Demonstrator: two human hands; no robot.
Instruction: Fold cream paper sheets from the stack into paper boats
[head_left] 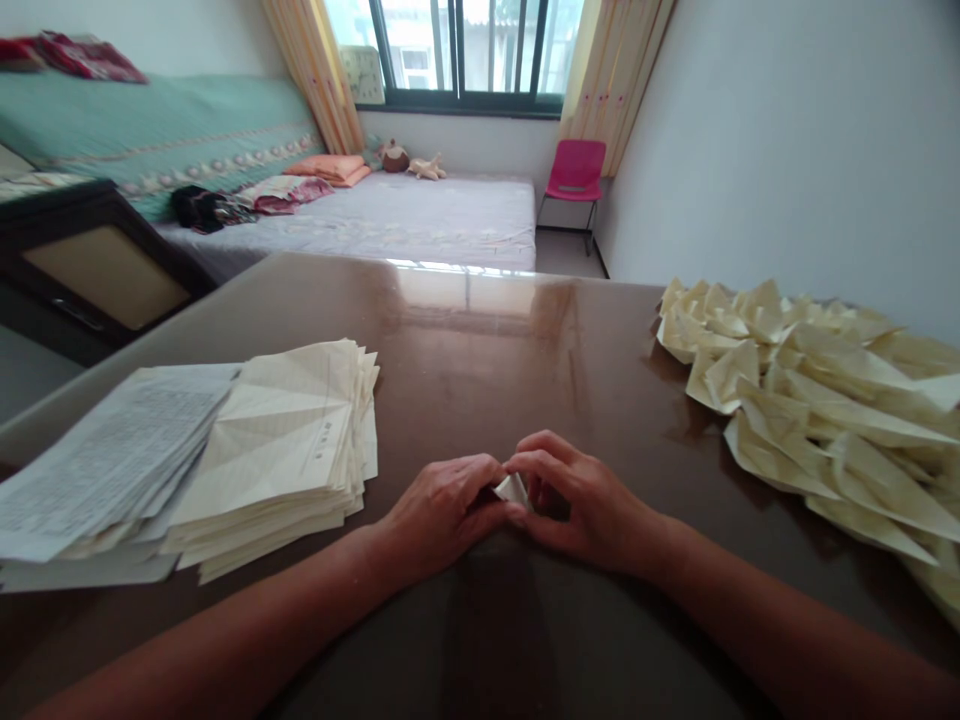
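Note:
A small folded piece of paper (513, 490) shows pale between my two hands, low over the middle of the brown table (480, 370). My left hand (448, 503) grips its left side, thumb and fingers pressed together. From the other side my right hand (581, 495) pinches it, fingers curled and fingertips meeting those of the left. Most of the paper is hidden behind the fingers. Left of my hands lies a stack of creased, cream lined sheets (277, 430). On the right sits a large heap of folded cream paper shapes (817, 400).
Printed or written sheets (120, 450) lie in a pile at the table's left. Beyond the table are a bed (450, 215), a pink chair (576, 172) and a window (457, 50). A dark cabinet (97, 260) stands at the left; a white wall (795, 150) runs along the right.

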